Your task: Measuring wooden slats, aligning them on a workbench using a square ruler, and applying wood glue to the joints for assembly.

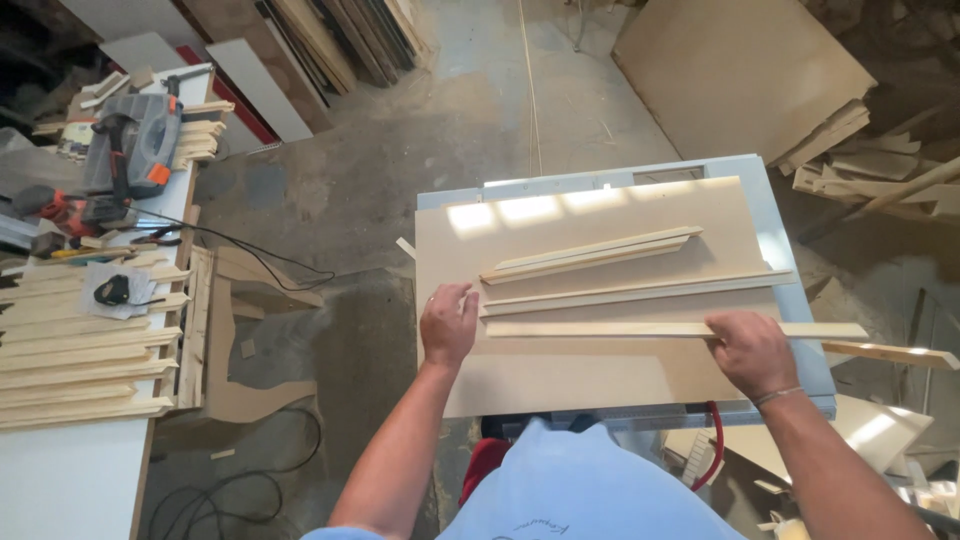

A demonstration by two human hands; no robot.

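both forearms reach over a tan board (600,375) lying on the grey tabletop (800,300); on the board lie long pale wood strips, the nearest strip (620,329) running between the hands. left hand (448,325) rests flat, fingers loosely spread, touching its end; right hand (750,350) presses down on it, fingers curled over

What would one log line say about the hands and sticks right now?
left hand: flat on board | right hand: on nearest wooden strip | other strips: lying on board, untouched
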